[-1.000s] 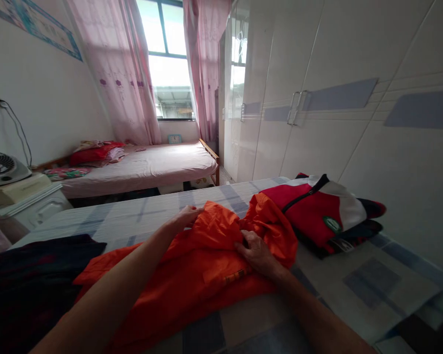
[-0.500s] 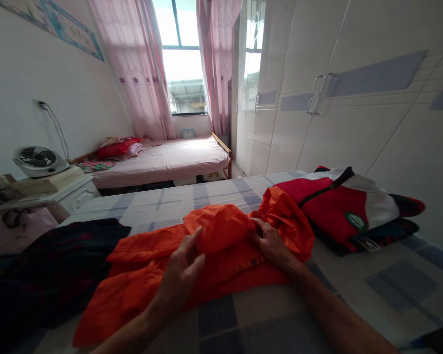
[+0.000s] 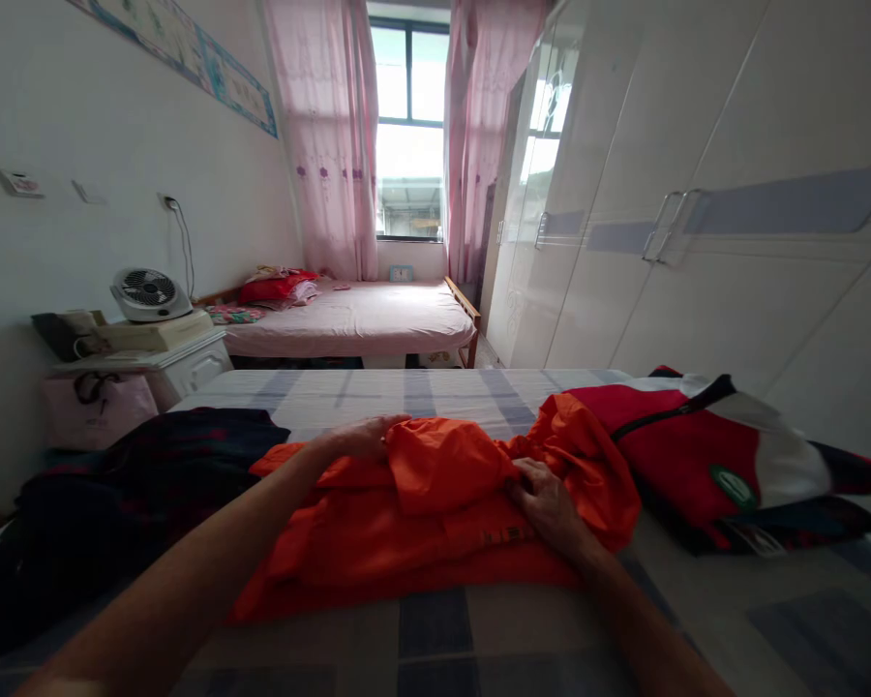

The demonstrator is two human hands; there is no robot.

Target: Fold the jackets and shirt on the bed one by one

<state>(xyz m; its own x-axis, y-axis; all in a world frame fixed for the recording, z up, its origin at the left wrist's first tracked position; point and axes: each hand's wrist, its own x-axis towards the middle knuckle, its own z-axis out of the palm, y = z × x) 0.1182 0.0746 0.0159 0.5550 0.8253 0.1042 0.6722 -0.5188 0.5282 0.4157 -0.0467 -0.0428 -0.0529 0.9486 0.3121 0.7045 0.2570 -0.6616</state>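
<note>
An orange garment lies partly folded on the checked bed, with small dark print near its front. My left hand reaches across to its far side. The fingers there are stretched out against the edge of a bunched orange fold, and my thumb side is partly hidden. On the right of that fold, my right hand has its fingers curled into the orange cloth, next to a gathered, puffed part.
A folded red, white and black jacket lies to the right on the checked sheet. Dark clothing is heaped at the left. Beyond stand a pink-sheeted bed, a fan on a cabinet, and a white wardrobe.
My left hand has moved away from me to the far edge of the orange fold. My right hand stays on the cloth. The view has turned slightly left.
</note>
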